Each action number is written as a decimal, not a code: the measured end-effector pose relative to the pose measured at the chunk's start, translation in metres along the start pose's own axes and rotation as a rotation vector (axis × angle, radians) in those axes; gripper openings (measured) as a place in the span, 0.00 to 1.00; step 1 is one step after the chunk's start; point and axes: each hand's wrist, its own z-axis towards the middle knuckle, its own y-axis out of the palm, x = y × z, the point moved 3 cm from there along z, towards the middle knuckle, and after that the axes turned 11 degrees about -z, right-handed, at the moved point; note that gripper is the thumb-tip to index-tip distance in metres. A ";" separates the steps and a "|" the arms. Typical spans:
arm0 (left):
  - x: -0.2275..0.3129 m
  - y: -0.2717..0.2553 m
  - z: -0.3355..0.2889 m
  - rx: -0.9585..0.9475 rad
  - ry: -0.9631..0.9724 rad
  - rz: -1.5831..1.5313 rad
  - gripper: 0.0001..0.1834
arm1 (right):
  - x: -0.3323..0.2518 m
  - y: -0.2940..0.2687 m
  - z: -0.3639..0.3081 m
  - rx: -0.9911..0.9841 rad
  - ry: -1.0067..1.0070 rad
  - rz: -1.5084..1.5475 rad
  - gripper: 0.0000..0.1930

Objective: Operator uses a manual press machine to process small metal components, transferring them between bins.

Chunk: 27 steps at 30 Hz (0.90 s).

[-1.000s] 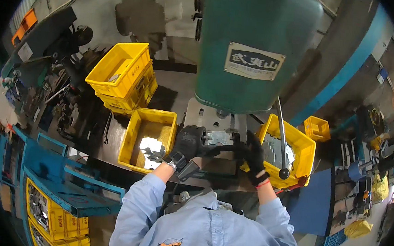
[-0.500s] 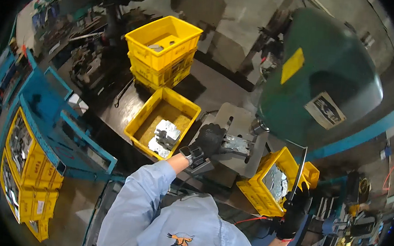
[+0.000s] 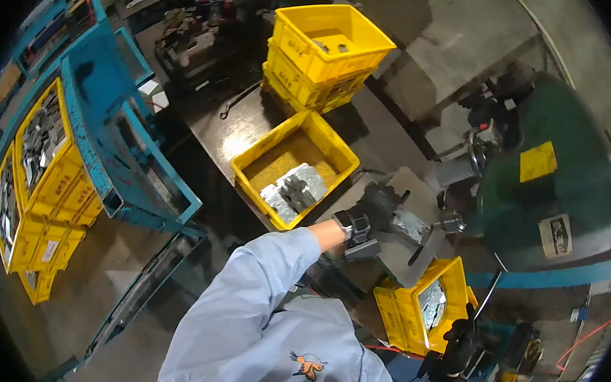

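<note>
My left hand (image 3: 379, 207), in a black glove with a dark watch-like band at the wrist, is closed at a flat silvery metal part (image 3: 410, 226). This part lies on the grey machine plate (image 3: 393, 259), close by the drill chuck (image 3: 452, 223) of a green drill press (image 3: 557, 189). My right hand (image 3: 460, 343), also black-gloved, is down at the lower right. It grips the end of the press's thin metal lever (image 3: 489, 295); the fingers are partly hidden in the dark.
A yellow bin (image 3: 294, 168) with silvery parts stands left of the plate. Behind it is a stack of yellow bins (image 3: 331, 42). Another yellow bin (image 3: 400, 313) with metal pieces sits near my right hand. A blue metal frame (image 3: 142, 171) and filled bins (image 3: 61, 193) are at the left.
The whole view has swung, so the bench and press sit further right in the picture. My left hand stays at the metal part, and my right hand stays at the lever.
</note>
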 end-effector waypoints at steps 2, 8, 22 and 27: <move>0.000 -0.002 0.002 -0.043 -0.020 0.012 0.26 | -0.002 -0.003 0.002 -0.028 -0.048 -0.084 0.07; -0.001 0.001 0.006 -0.026 -0.037 0.065 0.24 | -0.001 -0.003 0.000 -0.019 0.057 0.012 0.10; -0.013 0.009 0.005 -0.026 0.058 0.030 0.47 | 0.021 -0.005 0.004 -0.056 -0.107 0.076 0.23; -0.010 0.008 0.003 0.015 0.035 0.003 0.28 | 0.001 -0.004 -0.004 -0.024 -0.136 -0.176 0.24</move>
